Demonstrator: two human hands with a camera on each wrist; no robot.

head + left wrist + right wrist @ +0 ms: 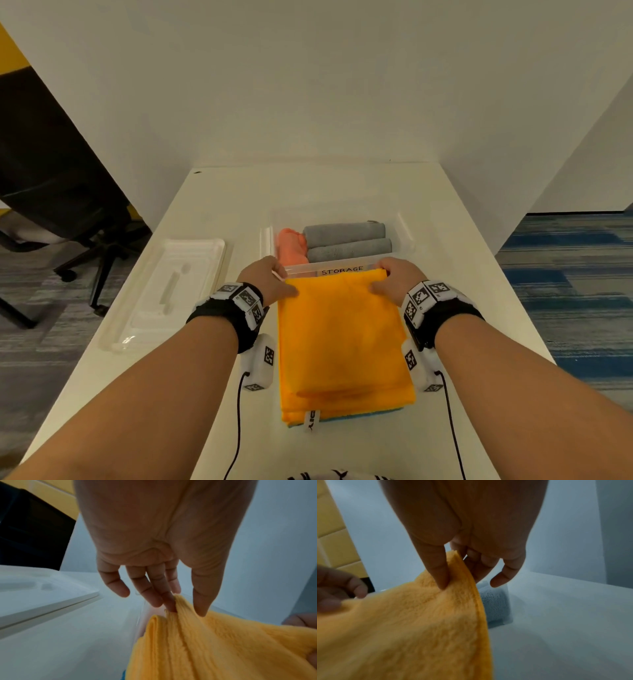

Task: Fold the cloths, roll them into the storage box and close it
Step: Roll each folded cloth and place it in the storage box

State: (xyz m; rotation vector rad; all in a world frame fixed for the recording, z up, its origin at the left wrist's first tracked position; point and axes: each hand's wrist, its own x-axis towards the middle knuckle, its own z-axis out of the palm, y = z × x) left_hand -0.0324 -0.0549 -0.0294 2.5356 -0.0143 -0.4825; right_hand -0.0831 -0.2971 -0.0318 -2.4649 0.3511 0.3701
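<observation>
White table (445,219) seen carrying clear storage box (342,270), lid (164,291) laid flat at left, folded orange cloth (342,342) stacked over blue cloth (363,417).

orange cloth (342,335): folded into a long rectangle, lying flat on the worktop just in front of the box, its far corners being pinched up.
blue cloth (363,418): peeking out as a thin edge under the orange one's near end; probably folded, though little is showing.
storage box (342,271): clear plastic, labelled STORAGE, sitting open beyond the cloths.
grey rolls (346,239): two, lying side by side inside the box, on its right.
pink roll (291,245): lying in the box's left part, touching the grey ones.
lid (164,291): clear, lying flat on the worktop, left of the box.
</observation>
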